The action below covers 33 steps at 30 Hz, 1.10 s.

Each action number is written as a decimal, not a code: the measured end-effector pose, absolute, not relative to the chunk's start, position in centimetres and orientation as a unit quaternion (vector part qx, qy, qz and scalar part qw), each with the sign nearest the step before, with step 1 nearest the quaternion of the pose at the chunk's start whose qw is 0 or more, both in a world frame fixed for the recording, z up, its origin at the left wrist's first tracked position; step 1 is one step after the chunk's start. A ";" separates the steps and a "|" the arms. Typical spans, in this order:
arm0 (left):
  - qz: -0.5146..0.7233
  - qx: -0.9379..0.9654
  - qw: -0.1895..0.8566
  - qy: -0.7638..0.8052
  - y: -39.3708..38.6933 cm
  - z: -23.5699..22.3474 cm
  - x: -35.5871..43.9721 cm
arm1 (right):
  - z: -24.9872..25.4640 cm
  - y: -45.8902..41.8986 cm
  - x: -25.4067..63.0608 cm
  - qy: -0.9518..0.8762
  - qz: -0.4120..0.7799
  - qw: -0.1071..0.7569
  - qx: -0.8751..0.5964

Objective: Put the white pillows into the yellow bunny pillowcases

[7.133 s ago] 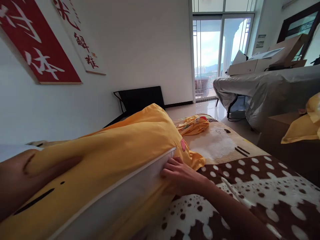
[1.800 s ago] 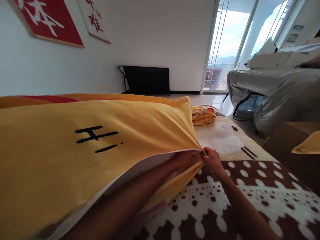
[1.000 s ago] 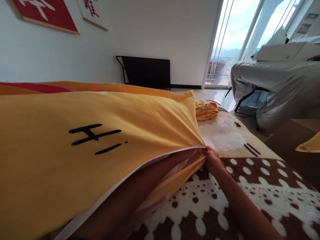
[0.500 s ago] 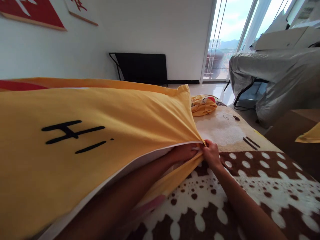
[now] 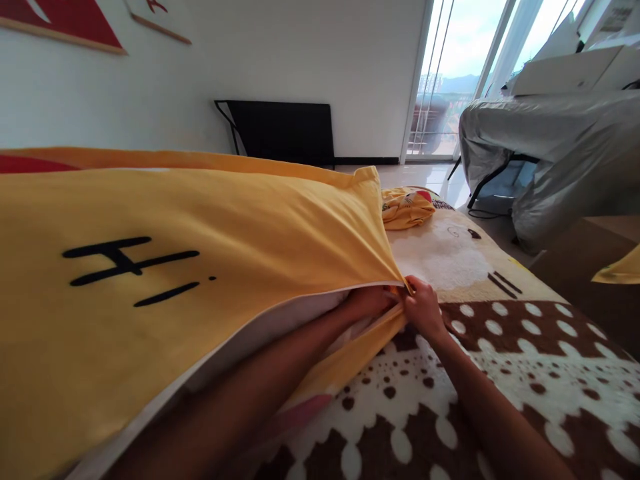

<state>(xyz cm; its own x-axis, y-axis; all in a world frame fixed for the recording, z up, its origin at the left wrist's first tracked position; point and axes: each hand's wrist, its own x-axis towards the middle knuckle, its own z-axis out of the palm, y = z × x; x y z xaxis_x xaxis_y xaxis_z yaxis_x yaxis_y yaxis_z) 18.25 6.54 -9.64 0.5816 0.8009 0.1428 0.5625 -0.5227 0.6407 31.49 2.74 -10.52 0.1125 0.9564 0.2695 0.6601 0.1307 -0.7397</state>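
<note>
A yellow pillowcase (image 5: pixel 240 227) with a black "Hi" print spreads across the left and middle, its white-lined opening facing me. My right hand (image 5: pixel 421 308) is closed on the corner of that opening and draws the cloth taut into creases. Through the opening reaches my left arm, lying between the upper and lower layers. My left hand (image 5: pixel 373 301) is inside near the same corner, close beside the right fingers. Its fingers look curled, but the cloth partly hides them and what they hold.
Under the pillowcase lies a brown and cream patterned blanket (image 5: pixel 445 267) on the bed. A crumpled yellow cloth (image 5: pixel 407 208) rests behind the corner. A cardboard box (image 5: pixel 590 267) and a plastic-covered table (image 5: pixel 540 127) stand to the right. A black panel (image 5: pixel 283 130) leans on the far wall.
The printed side of the pillowcase has shifted slightly left, and its opening edge sags a little more. Both hands keep almost the same place at the corner.
</note>
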 end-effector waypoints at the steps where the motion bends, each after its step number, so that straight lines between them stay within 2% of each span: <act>1: 0.219 0.843 0.267 0.412 6.3 -9.6 18.4 | -10.5 2.6 31.4 -0.645 0.184 0.398 -0.626; 6: 0.232 0.835 0.253 0.430 5.2 -9.4 18.8 | -10.2 2.4 31.2 -0.655 0.174 0.389 -0.624; 12: 0.198 0.832 0.332 0.398 6.4 -9.2 18.2 | -10.1 2.9 31.8 -0.649 0.194 0.397 -0.620; 18: 0.216 0.802 0.369 0.417 7.1 -10.4 17.9 | -10.4 3.1 31.9 -0.653 0.200 0.386 -0.621; 27: 0.266 0.804 0.309 0.433 6.7 -11.2 18.9 | -10.8 2.9 31.5 -0.621 0.190 0.397 -0.648; 33: 0.294 0.801 0.315 0.416 6.0 -10.7 18.6 | -10.2 2.9 31.6 -0.603 0.298 0.413 -0.614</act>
<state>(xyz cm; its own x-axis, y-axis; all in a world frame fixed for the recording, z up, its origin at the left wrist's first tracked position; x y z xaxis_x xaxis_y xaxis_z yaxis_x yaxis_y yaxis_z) 18.64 6.02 -10.66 0.4807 0.8516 0.2089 0.4819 -0.4556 0.7485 31.61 2.92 -10.23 0.0953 0.9867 0.1314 0.4950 0.0675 -0.8663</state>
